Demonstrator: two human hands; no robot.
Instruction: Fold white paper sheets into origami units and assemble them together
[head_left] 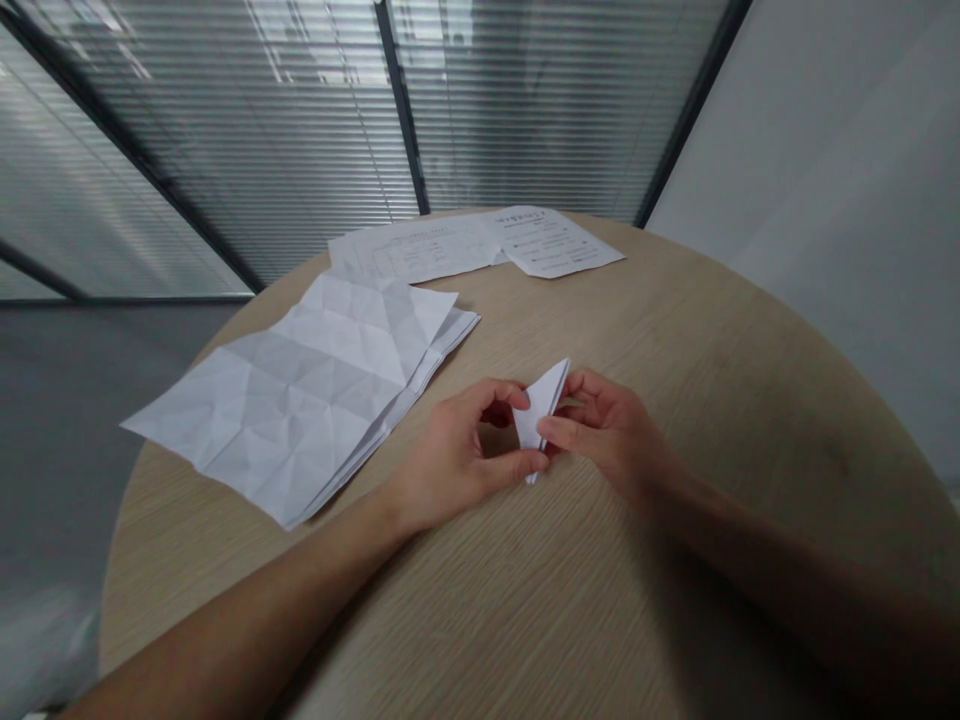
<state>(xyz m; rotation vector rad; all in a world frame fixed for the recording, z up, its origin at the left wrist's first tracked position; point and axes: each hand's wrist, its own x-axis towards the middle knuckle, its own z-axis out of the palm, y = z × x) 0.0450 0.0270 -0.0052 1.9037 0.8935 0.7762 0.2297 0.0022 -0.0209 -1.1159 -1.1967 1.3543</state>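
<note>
A small folded white paper piece (541, 408), narrow and pointed like an origami kite, stands up between my hands above the table. My left hand (457, 450) pinches its lower end between thumb and fingers. My right hand (600, 430) grips it from the other side, with the index finger lying across its face. Part of the paper is hidden behind my fingers. To the left of my left hand lies a large creased white paper sheet (300, 400), folded over along one side.
Printed white sheets (480, 243) lie at the far edge of the round light wood table (675, 330). Past the table's rim stand a glass partition with slatted blinds (225, 130), a pale wall at the right and a grey floor at the left.
</note>
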